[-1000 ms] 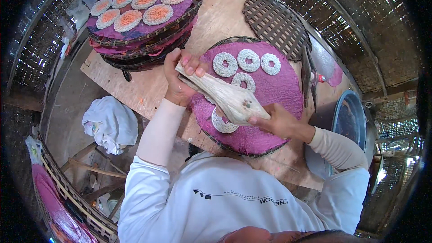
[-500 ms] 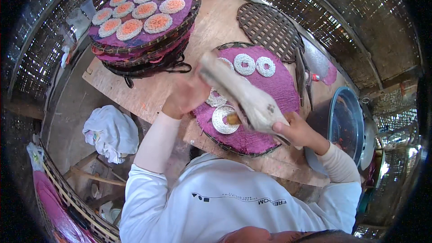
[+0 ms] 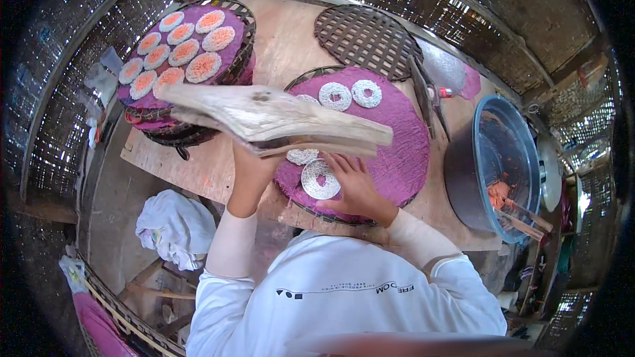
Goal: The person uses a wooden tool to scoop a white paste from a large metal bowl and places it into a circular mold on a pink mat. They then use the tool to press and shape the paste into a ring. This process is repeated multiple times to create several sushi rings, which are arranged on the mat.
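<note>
Far left of my head feed: clear plastic bags (image 3: 100, 84) hang by the woven wall. Next, a stack of round trays on the plywood table (image 3: 274, 33), purple cloth on top, carrying white discs with orange centres (image 3: 184, 51). Below the table edge, a white cloth bundle (image 3: 173, 228).

Moving right, I have the left hand (image 3: 254, 166) raised under a long pale wooden tool (image 3: 278, 116). The hand is grasping it and bearing it in the air; most of the fingers are hidden behind the wood. The tool lies crosswise, one end over the stack's lower edge, the other over the purple-covered tray (image 3: 400, 158).

On that tray, at its near left, sits a white ring (image 3: 310, 187). The right hand (image 3: 357, 188) is at its right side, fingers parted, thumb apart; whether they pinch the rim, I cannot tell. More white rings (image 3: 335, 96) lie farther up the cloth, partly under the tool in my view.

Beyond, a dark lattice tray (image 3: 367, 41). Farthest right, a blue-rimmed tub (image 3: 477, 133) with an orange mass (image 3: 499, 193) and two wooden sticks (image 3: 519, 223).
</note>
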`<state>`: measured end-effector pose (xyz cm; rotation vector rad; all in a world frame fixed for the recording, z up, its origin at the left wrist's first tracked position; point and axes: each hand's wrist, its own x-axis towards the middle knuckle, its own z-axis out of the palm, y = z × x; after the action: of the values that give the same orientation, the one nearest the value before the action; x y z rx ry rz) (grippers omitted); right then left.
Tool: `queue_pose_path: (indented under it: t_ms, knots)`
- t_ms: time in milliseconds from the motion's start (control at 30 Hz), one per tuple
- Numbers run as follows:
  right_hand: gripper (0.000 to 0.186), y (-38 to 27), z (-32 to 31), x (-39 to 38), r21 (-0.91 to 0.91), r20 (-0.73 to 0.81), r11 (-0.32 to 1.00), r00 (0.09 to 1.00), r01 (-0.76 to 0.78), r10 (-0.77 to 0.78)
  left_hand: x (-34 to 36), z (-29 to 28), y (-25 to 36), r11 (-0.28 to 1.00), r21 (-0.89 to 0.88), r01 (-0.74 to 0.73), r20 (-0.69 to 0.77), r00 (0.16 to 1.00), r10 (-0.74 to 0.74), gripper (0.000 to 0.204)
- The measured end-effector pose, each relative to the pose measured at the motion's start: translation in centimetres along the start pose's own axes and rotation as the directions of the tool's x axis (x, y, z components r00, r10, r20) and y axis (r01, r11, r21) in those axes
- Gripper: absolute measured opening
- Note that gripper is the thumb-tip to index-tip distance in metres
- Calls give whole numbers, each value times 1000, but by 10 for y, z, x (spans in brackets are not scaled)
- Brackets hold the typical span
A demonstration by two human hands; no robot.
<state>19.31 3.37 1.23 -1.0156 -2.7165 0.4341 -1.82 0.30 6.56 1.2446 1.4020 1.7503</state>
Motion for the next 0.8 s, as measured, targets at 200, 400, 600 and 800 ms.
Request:
queue_pose_path:
  t_ms: [200,400,600,800]
  knots:
    - [87,10,15,-1,50,-29,999,999,22,-21,-9,-5,-12,998,18,62,22,998,-62,55]
    - [90,25,-19,2,237,-23,965,993,-108,117,-5,5,-10,998,-67,18,-51,998,-22,38]
    - [97,56,-19,-17,145,-126,956,953,-256,274,2,9,-12,999,-30,-14,-29,1000,13,39]
    - [77,57,-71,-3,943,37,299,935,-150,352,14,36,-5,945,181,-273,231,946,229,43]
